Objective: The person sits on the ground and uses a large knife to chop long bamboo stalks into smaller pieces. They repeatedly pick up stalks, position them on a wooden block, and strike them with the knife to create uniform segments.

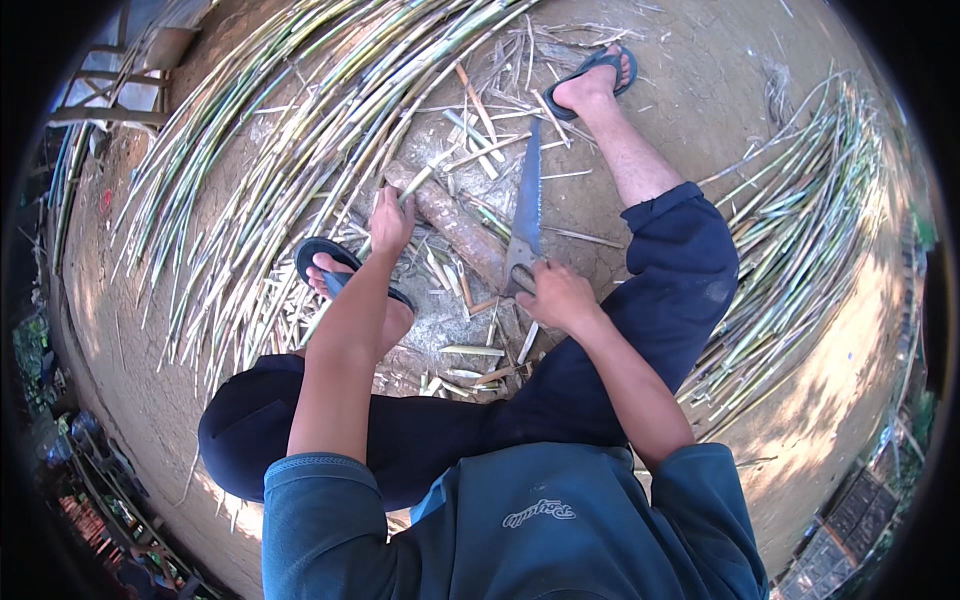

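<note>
My left hand (392, 222) is closed round a pale green cane stalk (416, 182), which lies across the upper end of a short, thick log (460, 228). The log rests on the ground between my feet. To its right, my right hand (558, 297) grips the handle of a hand saw (528, 195). The saw's bluish blade points away from me, its toothed edge to the right, and stands apart from the held stalk. Short cut pieces of cane (472, 350) are scattered around the log.
A large spread of long cane stalks (270, 160) lies at the left and far side. Another heap of thinner stalks (810, 230) lies at the right. My sandalled feet (330, 272) flank the log. Bare earth (690, 90) shows beyond my right foot.
</note>
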`<state>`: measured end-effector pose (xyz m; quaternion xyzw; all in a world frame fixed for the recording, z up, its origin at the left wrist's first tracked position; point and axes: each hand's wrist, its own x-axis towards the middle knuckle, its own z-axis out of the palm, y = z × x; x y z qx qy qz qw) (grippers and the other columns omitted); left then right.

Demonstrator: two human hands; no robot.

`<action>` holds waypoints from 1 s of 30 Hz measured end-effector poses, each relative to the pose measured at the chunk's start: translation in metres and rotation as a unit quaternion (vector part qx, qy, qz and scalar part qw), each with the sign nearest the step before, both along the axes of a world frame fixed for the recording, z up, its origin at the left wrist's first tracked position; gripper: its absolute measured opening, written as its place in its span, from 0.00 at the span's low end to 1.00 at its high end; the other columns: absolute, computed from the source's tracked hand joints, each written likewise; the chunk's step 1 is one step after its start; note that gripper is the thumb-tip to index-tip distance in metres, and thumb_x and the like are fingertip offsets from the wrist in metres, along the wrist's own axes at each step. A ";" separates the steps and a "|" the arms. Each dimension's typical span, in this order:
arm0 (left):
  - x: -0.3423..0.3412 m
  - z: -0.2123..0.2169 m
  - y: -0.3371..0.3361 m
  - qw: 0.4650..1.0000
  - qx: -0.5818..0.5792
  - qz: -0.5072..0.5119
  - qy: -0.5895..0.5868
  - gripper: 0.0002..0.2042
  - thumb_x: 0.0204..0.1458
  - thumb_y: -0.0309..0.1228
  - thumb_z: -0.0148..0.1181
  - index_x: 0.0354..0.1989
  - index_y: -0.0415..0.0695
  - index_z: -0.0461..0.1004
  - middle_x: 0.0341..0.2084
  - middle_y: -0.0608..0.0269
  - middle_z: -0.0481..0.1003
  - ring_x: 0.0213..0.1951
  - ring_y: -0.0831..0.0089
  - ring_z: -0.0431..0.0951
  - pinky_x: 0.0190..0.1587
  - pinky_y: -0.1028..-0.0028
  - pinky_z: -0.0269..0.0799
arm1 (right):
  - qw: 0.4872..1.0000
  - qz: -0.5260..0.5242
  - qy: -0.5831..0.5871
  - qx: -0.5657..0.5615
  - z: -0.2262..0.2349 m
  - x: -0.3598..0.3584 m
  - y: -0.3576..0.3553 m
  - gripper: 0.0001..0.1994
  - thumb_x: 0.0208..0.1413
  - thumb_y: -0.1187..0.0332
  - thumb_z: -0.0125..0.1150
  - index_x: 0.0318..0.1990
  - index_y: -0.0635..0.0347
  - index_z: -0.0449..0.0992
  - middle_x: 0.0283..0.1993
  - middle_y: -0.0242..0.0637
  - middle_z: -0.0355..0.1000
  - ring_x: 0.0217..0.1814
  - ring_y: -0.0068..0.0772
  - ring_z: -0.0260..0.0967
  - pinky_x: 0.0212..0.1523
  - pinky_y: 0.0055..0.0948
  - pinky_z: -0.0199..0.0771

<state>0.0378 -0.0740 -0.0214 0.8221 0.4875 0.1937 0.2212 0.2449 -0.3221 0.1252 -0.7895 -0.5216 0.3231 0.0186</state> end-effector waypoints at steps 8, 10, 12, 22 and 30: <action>0.015 0.001 -0.019 0.996 0.075 0.038 0.014 0.12 0.51 0.32 0.58 0.39 0.39 0.67 0.43 0.47 0.66 0.49 0.48 0.65 0.50 0.51 0.62 | 0.993 0.074 -0.093 0.001 -0.078 -0.029 0.005 0.15 0.49 0.68 0.62 0.44 0.62 0.70 0.45 0.51 0.74 0.49 0.51 0.74 0.50 0.45 0.72; 0.030 0.002 -0.017 0.995 0.088 0.033 0.014 0.11 0.50 0.31 0.58 0.39 0.40 0.69 0.43 0.49 0.66 0.50 0.49 0.64 0.51 0.50 0.61 | 0.995 0.032 -0.079 0.042 -0.071 -0.023 0.003 0.16 0.49 0.67 0.63 0.43 0.64 0.69 0.43 0.53 0.74 0.45 0.52 0.75 0.47 0.45 0.73; 0.037 -0.001 -0.012 0.996 0.078 0.040 -0.007 0.10 0.50 0.31 0.58 0.39 0.42 0.70 0.43 0.51 0.67 0.49 0.49 0.64 0.51 0.50 0.60 | 0.993 -0.034 -0.054 0.101 -0.054 -0.017 0.006 0.15 0.49 0.68 0.62 0.41 0.66 0.68 0.38 0.54 0.73 0.40 0.54 0.75 0.42 0.46 0.74; 0.067 0.000 -0.014 0.998 0.022 0.059 -0.022 0.08 0.51 0.33 0.57 0.34 0.42 0.70 0.40 0.54 0.69 0.47 0.51 0.65 0.53 0.54 0.60 | 0.934 -0.200 0.169 0.244 0.085 -0.007 -0.038 0.05 0.44 0.78 0.56 0.26 0.64 0.66 0.18 0.42 0.64 0.18 0.36 0.64 0.24 0.31 0.64; 0.090 0.001 0.000 0.986 0.031 0.132 0.096 0.15 0.53 0.39 0.52 0.32 0.43 0.82 0.43 0.60 0.72 0.52 0.60 0.65 0.55 0.57 0.58 | 0.941 -0.168 0.170 0.239 0.079 0.003 -0.008 0.12 0.50 0.72 0.60 0.21 0.63 0.64 0.13 0.34 0.55 0.14 0.22 0.50 0.18 0.28 0.56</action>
